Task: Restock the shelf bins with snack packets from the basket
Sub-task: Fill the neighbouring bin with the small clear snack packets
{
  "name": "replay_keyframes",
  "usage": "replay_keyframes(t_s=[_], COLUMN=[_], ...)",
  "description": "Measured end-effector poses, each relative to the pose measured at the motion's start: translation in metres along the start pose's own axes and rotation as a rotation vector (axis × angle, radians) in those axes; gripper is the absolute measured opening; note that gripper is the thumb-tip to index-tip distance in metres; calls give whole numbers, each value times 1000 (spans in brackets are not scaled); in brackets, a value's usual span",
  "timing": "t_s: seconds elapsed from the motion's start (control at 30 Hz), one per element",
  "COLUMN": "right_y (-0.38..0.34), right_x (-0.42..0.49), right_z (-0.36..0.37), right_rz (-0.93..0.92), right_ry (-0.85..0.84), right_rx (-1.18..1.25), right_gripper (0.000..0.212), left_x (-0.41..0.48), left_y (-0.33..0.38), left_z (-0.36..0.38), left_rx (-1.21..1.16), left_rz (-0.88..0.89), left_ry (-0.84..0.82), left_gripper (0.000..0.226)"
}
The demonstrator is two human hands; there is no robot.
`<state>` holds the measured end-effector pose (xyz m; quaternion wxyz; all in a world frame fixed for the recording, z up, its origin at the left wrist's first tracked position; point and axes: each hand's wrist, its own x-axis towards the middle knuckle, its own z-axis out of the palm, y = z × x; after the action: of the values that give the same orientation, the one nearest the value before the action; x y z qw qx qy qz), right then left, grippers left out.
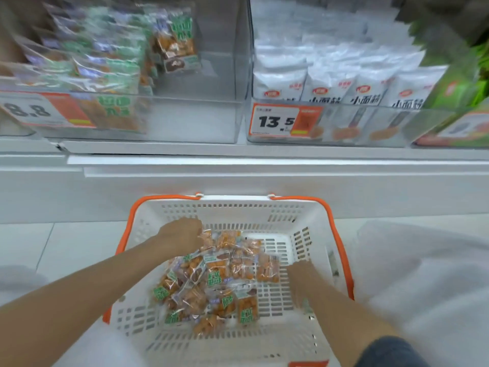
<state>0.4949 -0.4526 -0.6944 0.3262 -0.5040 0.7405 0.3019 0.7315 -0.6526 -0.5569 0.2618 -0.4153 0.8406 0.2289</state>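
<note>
A white plastic basket (264,210) with orange handles stands on the floor below the shelf. Inside lies a heap of clear snack packets (211,282) with orange pieces and green labels. My left hand (182,234) reaches into the far left of the heap, fingers curled down onto a packet at the top of the pile. My right hand (300,276) is blurred at the heap's right edge, touching the packets; its grip is unclear. Above, a clear shelf bin (190,120) holds the same packets on its left side.
A second clear bin (344,139) to the right is full of white packets, with a 13.5 price tag. Green packs sit at the far right. A white shelf ledge (238,165) runs between bins and basket. My knee shows at the bottom right.
</note>
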Motion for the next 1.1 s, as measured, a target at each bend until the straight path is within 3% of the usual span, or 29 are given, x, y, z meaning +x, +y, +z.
replay_keyframes(t_s=[0.17,0.3,0.4,0.57,0.6,0.67,0.77,0.87,0.9,1.1], right_y=[-10,-15,-23,-49,-52,-54,-54,-55,-59,-99], right_x=[5,7,2,-40,-54,-88,-127,-144,-147,-143], right_z=[41,43,21,-83,-105,-146,-193,-211,-214,-212], right_rz=[-18,-51,-21,-114,-179,-315,-390,-465,-507,-574], right_ry=[-85,-58,1,-143,-177,-219,-215,-193,-150,250], right_rx=[-527,-579,-361,387,526,741,1071,1382,1410,1336], right_gripper=[35,36,41,90,82,44,24,49,57,86], left_x=[8,8,5,-9,-14,-27,-50,-57,-59,-63], left_y=[-1,0,1,9,10,12,8,0,-4,-14], left_z=[10,12,7,-17,-23,-36,-57,-75,-83,-102], left_rx=[15,6,-5,-62,-80,-159,-327,-572,-638,-904], left_rz=[-7,19,32,95,114,174,308,394,374,268], left_ry=[-38,-53,-48,3,12,2,-37,227,336,547], left_gripper=[19,17,20,25,30,49,66,19,5,23])
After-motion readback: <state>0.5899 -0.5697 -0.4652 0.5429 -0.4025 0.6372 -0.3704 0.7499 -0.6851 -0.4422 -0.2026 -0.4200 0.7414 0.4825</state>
